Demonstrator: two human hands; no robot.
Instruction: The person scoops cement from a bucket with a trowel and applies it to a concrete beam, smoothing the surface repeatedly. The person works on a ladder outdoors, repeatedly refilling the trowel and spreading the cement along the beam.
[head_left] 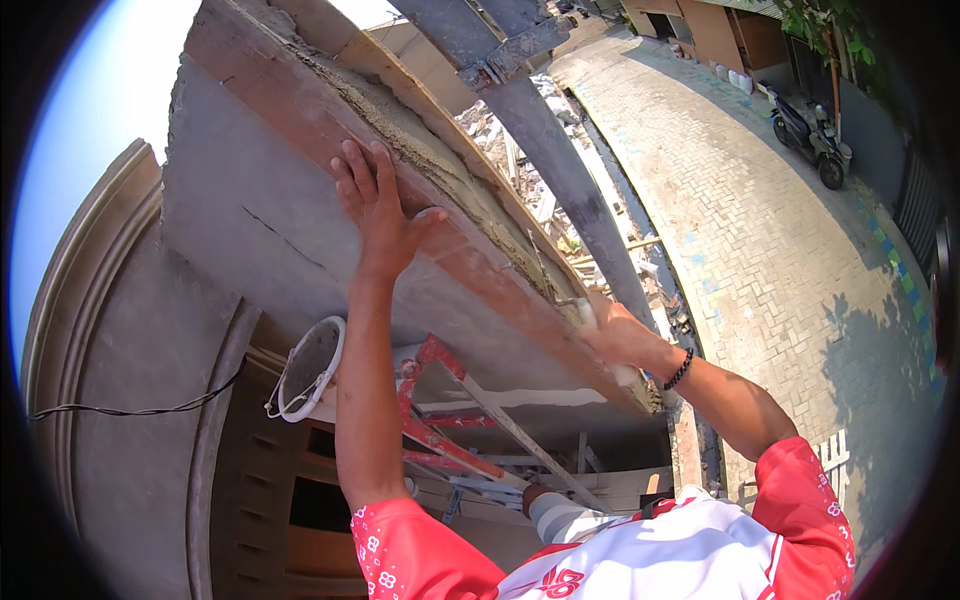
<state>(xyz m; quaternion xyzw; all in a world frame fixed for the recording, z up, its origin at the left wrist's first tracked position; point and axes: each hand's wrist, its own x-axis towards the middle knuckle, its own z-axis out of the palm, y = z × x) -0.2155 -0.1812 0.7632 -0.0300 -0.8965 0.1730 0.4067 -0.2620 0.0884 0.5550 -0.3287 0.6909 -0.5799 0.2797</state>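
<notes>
A long reddish-brown wooden board (470, 265) runs diagonally along the edge of a grey concrete slab (270, 180). My left hand (385, 215) lies against the board with its fingers stretched out and its thumb toward the upper edge. Wet grey mortar (440, 140) fills the strip between this board and a second plank (520, 215) behind it. Lower right, my right hand (628, 337) is closed around the pale handle of a trowel (587, 312). The trowel's metal neck points at the mortar; its blade is hard to make out. Motion blurs the right hand.
A white bucket (338, 345) hangs or stands left of my left forearm, beside a red metal scaffold frame (430, 400). A dark steel beam (560, 150) slants behind the planks. Far below lie rubble (550, 205) and a paved lane (700, 180) with a parked motorbike (810, 140).
</notes>
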